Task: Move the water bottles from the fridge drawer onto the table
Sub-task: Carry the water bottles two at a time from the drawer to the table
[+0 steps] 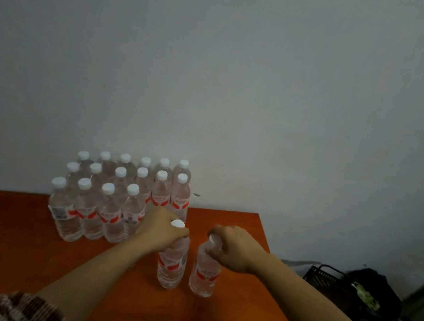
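Orange worktop (14, 241), left hand (160, 231) clenched round bottle (172, 264) neck, right hand (233, 248) likewise on second bottle (205, 273), both upright, water-filled, bottle group (116, 201) behind left.

Orange-brown surface (13, 246) fills lower frame. Cluster of capped water bottles (106, 199) stands upright at centre-left rear; two more bottles (186, 266) upright at centre, side by side.
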`<state>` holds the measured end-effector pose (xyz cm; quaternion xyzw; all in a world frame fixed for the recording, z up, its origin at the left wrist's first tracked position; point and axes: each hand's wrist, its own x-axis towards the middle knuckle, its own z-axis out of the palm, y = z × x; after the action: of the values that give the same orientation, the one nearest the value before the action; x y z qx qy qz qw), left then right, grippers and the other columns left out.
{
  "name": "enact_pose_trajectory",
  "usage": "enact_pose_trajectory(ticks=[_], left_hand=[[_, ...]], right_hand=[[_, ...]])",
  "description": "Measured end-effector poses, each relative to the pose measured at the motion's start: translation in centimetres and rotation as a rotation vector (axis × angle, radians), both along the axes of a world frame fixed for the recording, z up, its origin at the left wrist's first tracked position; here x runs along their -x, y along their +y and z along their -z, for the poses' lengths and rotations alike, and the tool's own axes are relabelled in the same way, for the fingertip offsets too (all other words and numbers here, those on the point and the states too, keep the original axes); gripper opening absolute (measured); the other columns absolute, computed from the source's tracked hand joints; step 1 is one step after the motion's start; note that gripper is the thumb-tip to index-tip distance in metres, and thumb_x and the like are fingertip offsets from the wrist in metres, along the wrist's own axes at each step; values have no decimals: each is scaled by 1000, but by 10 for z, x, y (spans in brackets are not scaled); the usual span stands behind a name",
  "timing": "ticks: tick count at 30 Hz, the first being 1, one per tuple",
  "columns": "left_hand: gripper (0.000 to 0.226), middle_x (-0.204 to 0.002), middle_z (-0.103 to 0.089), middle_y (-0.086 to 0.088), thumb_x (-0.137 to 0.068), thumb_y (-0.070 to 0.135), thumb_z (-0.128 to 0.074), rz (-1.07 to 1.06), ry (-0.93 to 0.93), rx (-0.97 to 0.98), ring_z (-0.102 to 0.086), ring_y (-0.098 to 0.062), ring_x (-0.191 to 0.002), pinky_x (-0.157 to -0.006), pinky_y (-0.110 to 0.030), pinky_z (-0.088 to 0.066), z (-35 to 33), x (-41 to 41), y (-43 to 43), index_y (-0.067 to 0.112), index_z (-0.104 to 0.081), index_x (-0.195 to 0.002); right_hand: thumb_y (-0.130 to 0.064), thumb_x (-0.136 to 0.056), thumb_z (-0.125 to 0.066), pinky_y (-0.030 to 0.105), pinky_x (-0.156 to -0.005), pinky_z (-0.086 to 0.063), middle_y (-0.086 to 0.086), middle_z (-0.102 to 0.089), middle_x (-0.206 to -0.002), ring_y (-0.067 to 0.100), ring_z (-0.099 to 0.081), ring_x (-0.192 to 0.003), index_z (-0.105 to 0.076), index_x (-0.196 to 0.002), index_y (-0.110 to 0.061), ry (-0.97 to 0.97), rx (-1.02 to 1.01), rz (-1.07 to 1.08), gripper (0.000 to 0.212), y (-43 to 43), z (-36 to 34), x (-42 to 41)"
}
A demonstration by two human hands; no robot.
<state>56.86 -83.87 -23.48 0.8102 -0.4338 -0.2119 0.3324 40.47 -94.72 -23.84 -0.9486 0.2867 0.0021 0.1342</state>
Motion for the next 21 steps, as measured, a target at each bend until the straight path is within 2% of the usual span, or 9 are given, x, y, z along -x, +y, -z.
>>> enact_pose_trajectory(ticks=[3, 5, 8, 11, 14, 16, 19, 21], left_hand=[[29, -49, -61, -3, -74, 22, -74, 23, 31, -9, -58, -14, -48, -52, -28, -46, 4, -39, -18, 12, -62, -50], [37, -44, -54, 4, -76, 21, -74, 31, 55, -14, -52, -11, -45, -51, -27, -42, 8, -61, -29, 20, -53, -44], [40, -46, -47, 3, -76, 26, -72, 41, 84, -1, -46, -13, -47, -51, -28, -35, 17, -88, -43, 18, -47, -46], [43, -41, -44, 7, -76, 25, -73, 28, 67, 4, -41, -6, -42, -47, -21, -32, 25, -109, -55, 20, -44, -45], [45, -38, -41, 6, -77, 23, -73, -22, 51, 8, -38, -5, -41, -44, -21, -29, 32, -122, -66, 22, -43, -43], [42, -43, -44, 6, -79, 23, -70, -42, 60, 0, -40, -7, -44, -45, -21, -28, 35, -129, -71, 21, -45, -45], [32, -52, -53, 2, -81, 25, -67, -37, 88, -12, -47, -11, -50, -48, -22, -34, 39, -136, -77, 17, -53, -53], [31, -53, -53, 3, -82, 24, -66, -29, 91, -14, -47, -10, -51, -48, -22, -34, 42, -139, -80, 17, -54, -55]], right_hand=[[-39, -91, -58, 26, -67, -40, 2, -60, -102, 16, -54, -85, -54, -115, -19, 14, -5, 36, 31, -15, 5, -39], [-39, -91, -58, 26, -67, -41, 2, -60, -99, 16, -54, -84, -54, -112, -18, 12, -13, 62, 29, -25, 8, -62], [-36, -92, -57, 26, -71, -43, 4, -61, -105, 15, -54, -87, -54, -112, -18, 13, -28, 77, 28, -37, 12, -90], [-33, -93, -56, 27, -72, -42, 5, -61, -109, 15, -52, -87, -53, -113, -17, 5, -34, 71, 26, -48, 17, -115], [-32, -93, -56, 33, -81, -51, 6, -61, -114, 22, -58, -98, -52, -118, -16, 18, -39, 76, 30, -58, 25, -138], [-30, -92, -57, 38, -87, -53, 8, -62, -116, 24, -60, -102, -52, -120, -16, 38, -42, 84, 32, -65, 31, -150], [-28, -93, -58, 32, -82, -51, 9, -61, -115, 25, -59, -101, -51, -120, -15, 43, -44, 88, 31, -71, 34, -161], [-28, -93, -58, 33, -82, -50, 10, -61, -115, 26, -59, -102, -52, -121, -14, 31, -40, 87, 32, -73, 36, -167]])
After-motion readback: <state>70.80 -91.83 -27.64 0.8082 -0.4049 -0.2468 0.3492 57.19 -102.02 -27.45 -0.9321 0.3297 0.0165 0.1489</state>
